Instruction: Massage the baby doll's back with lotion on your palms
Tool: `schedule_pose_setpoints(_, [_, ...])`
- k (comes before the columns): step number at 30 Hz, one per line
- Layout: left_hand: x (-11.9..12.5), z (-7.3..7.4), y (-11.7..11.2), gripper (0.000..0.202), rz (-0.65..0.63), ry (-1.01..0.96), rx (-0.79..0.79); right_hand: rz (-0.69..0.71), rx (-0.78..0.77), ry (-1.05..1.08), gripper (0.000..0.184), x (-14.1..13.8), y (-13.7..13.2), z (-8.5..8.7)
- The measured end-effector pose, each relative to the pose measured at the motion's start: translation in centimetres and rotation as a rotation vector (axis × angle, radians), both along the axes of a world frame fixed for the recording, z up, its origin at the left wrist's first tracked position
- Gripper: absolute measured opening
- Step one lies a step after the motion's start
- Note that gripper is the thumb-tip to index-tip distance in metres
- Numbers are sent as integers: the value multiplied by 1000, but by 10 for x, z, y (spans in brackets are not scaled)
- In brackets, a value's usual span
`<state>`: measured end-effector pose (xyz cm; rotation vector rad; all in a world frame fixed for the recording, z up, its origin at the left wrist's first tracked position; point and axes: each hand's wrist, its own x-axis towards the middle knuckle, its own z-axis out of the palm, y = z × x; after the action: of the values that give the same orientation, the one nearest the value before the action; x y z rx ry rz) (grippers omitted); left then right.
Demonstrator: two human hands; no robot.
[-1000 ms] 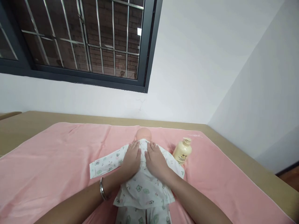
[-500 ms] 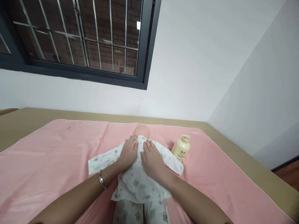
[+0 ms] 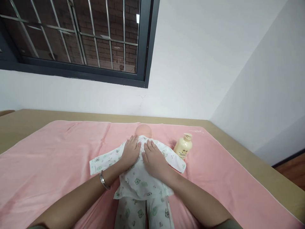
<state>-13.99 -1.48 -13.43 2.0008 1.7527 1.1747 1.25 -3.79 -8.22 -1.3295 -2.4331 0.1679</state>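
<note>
A baby doll lies on a pink cloth, its bald head [image 3: 143, 130] toward the wall. It wears a white long-sleeved top [image 3: 135, 186] with small green prints and matching pants [image 3: 133, 213]. Both sleeves spread out to the sides. My left hand [image 3: 130, 152] rests flat on the upper left of the top, fingers stretched out toward the head. Flat on the upper right lies my right hand [image 3: 154, 160], its fingers also extended. A narrow strip of fabric shows between the two hands. Neither hand grips anything. A silver bangle [image 3: 104, 180] circles my left wrist.
Beyond the right sleeve stands a pale yellow pump bottle [image 3: 184, 146]. The pink cloth [image 3: 59, 152] covers most of a wooden table [image 3: 228, 143] set against a white wall [image 3: 181, 79]. A dark-framed window [image 3: 143, 63] with metal bars is above at the left.
The view has shifted slightly, so the doll, bottle and window sit a little higher in the picture. Both hands remain flat on the top, with almost no movement over it.
</note>
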Motion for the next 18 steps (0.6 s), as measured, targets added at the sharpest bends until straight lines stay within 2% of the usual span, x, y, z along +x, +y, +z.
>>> schedule_pose_setpoints(2, [5,-4,-9,55,-21,22,55,0,-45,8,54,4,12,4])
schedule_pose_setpoints(6, [12,-9,-23,53,-93,56,158,-109,-87,2,54,7,30,9])
schedule_pose_setpoints(8, [7,-6,-14,51,-92,47,135,-104,-22,-12,54,4,20,5])
schedule_pose_setpoints(12, [-6,2,11,50,-33,38,-50,-28,77,-42,53,-2,-5,0])
schedule_pose_setpoints(14, [-6,3,14,50,-21,77,-54,-55,54,-48,52,-1,-2,2])
schedule_pose_setpoints(18, [2,0,4,50,-1,124,49,-124,1,-44,51,6,20,5])
